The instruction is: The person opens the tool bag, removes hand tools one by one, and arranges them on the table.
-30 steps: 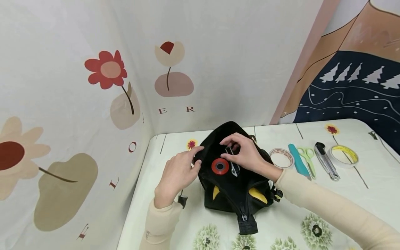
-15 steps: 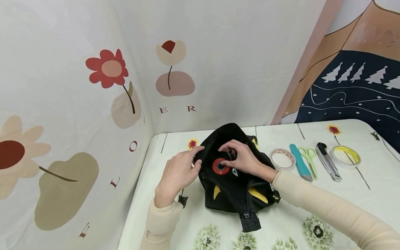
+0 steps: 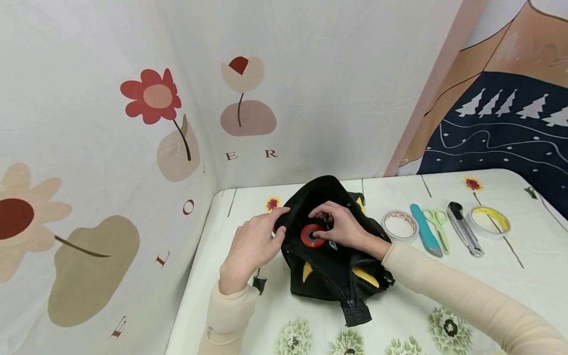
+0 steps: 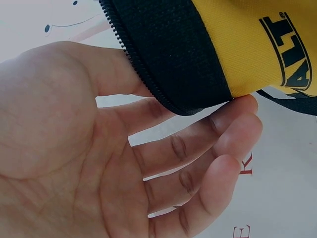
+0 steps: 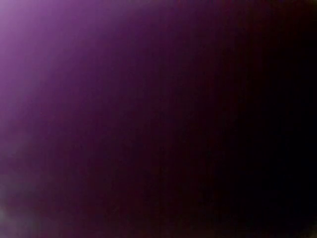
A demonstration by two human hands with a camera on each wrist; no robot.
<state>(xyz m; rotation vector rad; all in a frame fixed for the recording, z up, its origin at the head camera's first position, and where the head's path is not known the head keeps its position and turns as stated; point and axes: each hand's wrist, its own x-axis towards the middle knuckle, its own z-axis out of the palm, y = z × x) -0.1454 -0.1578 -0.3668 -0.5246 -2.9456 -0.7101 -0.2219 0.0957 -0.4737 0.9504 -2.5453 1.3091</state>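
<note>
We note black bag (image 3: 317, 286) on table (image 3: 217, 236); left hand (image 3: 253, 245) pinches its left rim. Inside, right hand (image 3: 345, 229) sits beside red roll (image 3: 307, 236); whether fingers hold anything, cannot tell. Right of bag, scissors (image 3: 441, 231). Far, flower-printed wall (image 3: 310, 88).

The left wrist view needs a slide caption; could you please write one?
Left hand holding the zippered edge of a black-and-yellow bag.
</note>
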